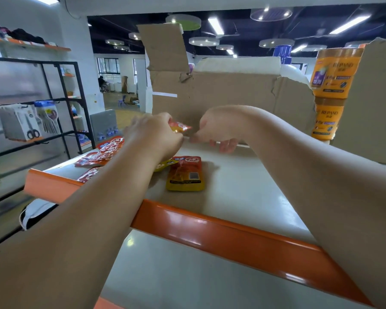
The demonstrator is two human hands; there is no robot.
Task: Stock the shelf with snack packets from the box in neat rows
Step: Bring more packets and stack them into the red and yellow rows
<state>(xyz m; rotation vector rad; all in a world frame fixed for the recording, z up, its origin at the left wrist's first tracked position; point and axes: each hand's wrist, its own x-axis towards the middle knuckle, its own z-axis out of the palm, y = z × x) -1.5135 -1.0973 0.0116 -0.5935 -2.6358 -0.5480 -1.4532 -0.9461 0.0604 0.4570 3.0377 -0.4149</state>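
Observation:
My left hand (153,133) grips a small red and yellow snack packet (180,127) above the white shelf (243,188), close to the cardboard box (221,97) at the shelf's back. My right hand (218,130) hovers just right of it with fingers curled downward; whether it pinches anything is unclear. A yellow and red packet (185,173) lies flat on the shelf below my left wrist. Several red packets (103,152) lie in a loose group at the shelf's left end, partly hidden by my left forearm.
The shelf has an orange front lip (232,233). Stacked orange jars (331,85) stand at the right beside another cardboard panel (370,103). A black wire rack (60,103) with hanging scissors and combs stands to the left. A lower white shelf (176,275) lies beneath.

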